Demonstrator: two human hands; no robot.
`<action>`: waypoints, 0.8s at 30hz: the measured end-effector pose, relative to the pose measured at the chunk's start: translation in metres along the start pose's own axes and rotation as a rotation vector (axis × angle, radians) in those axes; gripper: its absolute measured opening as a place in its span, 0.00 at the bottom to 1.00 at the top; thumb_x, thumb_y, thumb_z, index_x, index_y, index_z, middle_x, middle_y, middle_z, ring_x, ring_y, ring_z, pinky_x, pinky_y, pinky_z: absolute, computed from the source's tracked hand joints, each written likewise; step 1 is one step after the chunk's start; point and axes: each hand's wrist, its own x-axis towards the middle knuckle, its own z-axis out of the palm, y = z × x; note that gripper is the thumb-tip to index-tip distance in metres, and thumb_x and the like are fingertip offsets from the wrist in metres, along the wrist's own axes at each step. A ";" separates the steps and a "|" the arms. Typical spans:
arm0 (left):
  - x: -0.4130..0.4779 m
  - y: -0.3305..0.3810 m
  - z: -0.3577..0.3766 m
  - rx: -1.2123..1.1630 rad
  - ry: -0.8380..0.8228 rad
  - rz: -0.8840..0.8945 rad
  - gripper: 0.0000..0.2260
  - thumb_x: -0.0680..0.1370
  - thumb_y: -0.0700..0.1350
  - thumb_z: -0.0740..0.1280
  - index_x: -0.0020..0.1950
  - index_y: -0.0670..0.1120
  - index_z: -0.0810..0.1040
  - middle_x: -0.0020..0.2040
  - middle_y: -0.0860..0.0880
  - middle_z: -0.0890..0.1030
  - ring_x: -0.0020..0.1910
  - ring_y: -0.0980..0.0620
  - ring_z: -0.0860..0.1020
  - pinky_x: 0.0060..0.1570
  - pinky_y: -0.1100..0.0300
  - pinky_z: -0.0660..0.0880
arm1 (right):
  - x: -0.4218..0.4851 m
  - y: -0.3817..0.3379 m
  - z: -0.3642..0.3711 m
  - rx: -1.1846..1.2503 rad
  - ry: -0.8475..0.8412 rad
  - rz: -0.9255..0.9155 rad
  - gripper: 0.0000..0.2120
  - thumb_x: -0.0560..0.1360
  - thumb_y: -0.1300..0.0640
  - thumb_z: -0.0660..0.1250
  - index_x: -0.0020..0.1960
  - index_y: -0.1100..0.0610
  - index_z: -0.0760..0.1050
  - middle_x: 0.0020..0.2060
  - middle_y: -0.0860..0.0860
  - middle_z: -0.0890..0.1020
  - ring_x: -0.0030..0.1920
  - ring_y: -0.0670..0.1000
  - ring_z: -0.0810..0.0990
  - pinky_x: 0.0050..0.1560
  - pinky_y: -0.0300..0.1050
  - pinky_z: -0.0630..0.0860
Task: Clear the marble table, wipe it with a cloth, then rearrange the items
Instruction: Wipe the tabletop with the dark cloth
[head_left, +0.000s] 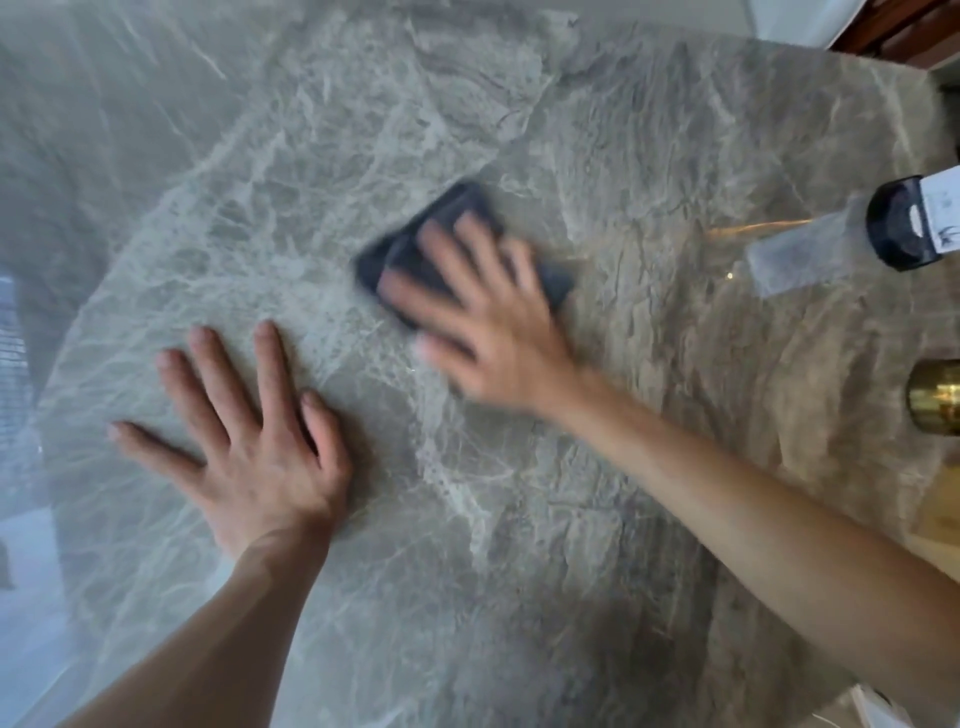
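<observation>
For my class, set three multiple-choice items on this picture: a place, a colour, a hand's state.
1. Where is the dark folded cloth? A) on a chair B) under the right hand C) hanging off the edge
2. What colour is the veined marble table? A) grey B) red C) green
3. How is the left hand? A) a fist B) gripping a cup C) flat, fingers spread
Answers: B, its fingers press on it; A, grey stone throughout; C, palm down on the marble.

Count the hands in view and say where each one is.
2. The left hand lies flat on the table, fingers spread; the right hand presses a dark cloth farther in, near the middle. No others show.
</observation>
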 end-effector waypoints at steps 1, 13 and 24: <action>0.000 0.000 0.000 -0.003 0.001 -0.002 0.27 0.79 0.53 0.49 0.79 0.55 0.49 0.80 0.43 0.46 0.79 0.41 0.42 0.67 0.24 0.45 | -0.027 -0.013 0.002 0.001 -0.058 -0.221 0.25 0.80 0.37 0.51 0.76 0.37 0.57 0.80 0.51 0.55 0.80 0.59 0.47 0.75 0.65 0.48; 0.000 0.002 -0.002 -0.020 -0.003 -0.017 0.28 0.78 0.54 0.46 0.79 0.55 0.48 0.80 0.44 0.44 0.79 0.42 0.41 0.68 0.25 0.43 | 0.050 0.016 0.003 0.125 0.120 0.570 0.26 0.80 0.38 0.47 0.77 0.37 0.51 0.80 0.50 0.54 0.80 0.56 0.49 0.76 0.63 0.49; 0.001 0.003 -0.003 -0.043 0.008 -0.008 0.27 0.79 0.53 0.47 0.78 0.54 0.51 0.80 0.42 0.46 0.79 0.40 0.43 0.67 0.24 0.44 | -0.110 0.193 0.001 -0.094 -0.187 -0.296 0.25 0.82 0.39 0.45 0.78 0.38 0.50 0.80 0.50 0.48 0.79 0.57 0.49 0.77 0.63 0.46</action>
